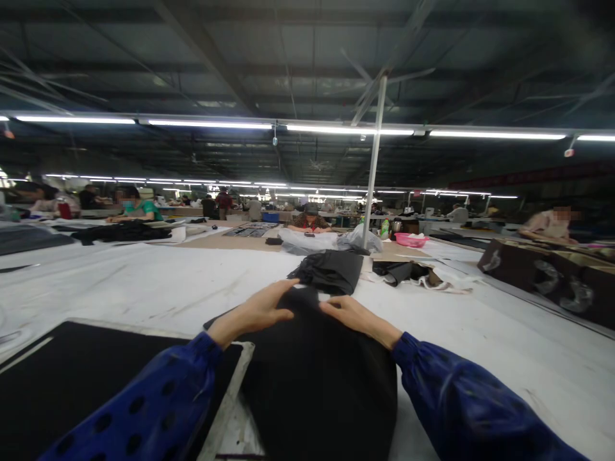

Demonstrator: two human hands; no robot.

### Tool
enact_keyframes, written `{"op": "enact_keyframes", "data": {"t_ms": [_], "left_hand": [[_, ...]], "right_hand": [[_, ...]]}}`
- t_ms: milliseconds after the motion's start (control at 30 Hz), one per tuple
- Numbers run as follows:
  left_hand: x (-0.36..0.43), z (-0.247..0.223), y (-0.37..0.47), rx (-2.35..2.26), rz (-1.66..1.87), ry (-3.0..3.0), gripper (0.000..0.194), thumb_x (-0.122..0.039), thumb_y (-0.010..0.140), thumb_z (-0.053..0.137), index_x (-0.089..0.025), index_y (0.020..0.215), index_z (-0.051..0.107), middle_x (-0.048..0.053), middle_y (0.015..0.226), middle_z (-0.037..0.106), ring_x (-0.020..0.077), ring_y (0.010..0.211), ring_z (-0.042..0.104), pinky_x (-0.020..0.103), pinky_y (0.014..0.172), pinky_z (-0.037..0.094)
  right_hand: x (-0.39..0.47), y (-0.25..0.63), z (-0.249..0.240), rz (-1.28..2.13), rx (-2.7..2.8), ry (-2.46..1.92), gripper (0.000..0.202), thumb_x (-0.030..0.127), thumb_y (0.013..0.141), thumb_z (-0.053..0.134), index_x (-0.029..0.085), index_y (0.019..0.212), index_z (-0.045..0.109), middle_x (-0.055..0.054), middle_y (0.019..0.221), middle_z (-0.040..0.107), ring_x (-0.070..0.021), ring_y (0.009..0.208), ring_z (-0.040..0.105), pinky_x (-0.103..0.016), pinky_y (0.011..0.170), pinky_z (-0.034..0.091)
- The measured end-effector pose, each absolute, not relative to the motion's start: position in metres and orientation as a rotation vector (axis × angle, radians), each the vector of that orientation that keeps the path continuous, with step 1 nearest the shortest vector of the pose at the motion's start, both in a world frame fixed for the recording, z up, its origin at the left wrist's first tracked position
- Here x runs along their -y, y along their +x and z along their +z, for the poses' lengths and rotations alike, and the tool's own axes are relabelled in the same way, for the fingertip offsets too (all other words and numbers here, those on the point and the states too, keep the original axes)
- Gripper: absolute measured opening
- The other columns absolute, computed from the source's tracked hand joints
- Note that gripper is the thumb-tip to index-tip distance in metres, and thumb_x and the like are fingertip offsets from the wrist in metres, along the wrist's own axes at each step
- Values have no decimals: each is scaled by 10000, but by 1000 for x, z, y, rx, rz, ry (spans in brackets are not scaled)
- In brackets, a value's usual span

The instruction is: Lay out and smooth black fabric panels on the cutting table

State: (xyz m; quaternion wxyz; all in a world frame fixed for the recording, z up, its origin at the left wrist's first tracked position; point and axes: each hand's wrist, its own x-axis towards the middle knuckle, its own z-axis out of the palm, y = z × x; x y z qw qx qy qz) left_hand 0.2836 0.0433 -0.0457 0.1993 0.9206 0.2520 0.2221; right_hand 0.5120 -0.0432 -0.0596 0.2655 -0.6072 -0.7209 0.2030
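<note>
A large piece of black fabric (pixel 321 384) lies on the white table in front of me, narrowing toward its far end. My left hand (pixel 262 309) rests at the far left part of the fabric, thumb apart from the fingers. On the far right side, my right hand (pixel 353 314) touches the fabric with its fingers pointing inward. Neither hand visibly grips anything. Just beyond my hands sits a folded dark cloth pile (pixel 331 270). To the left lies a black panel (pixel 106 378) with a pale edge, partly covered by my left sleeve.
Dark and white cloth scraps (pixel 408 274) lie beyond my right hand. Brown boxes (pixel 542 275) stand at the right, and a pink basin (pixel 411 240) is near a white pole (pixel 375 166). Several people sit at tables farther back. More black cloth (pixel 125 232) lies at the far left.
</note>
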Motion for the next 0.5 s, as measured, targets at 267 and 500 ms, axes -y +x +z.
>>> {"op": "enact_keyframes", "data": {"t_ms": [267,500], "left_hand": [[-25,9,296,-406,508,2676,180,-328,754,651,-168,829,687,-6,768,665,176,778,598,313,856,435],[-4,-13,195,-708,1341,3193,232,-213,875,444,-217,936,668,44,804,640,191,796,557,332,761,408]], "right_hand": [[111,498,53,-225,2533,-1173,288,332,933,479,178,949,722,-36,771,627,-127,666,548,-237,633,380],[192,482,31,-398,2343,-1106,312,395,900,443,377,1143,639,-35,621,544,-171,540,523,-294,514,401]]}}
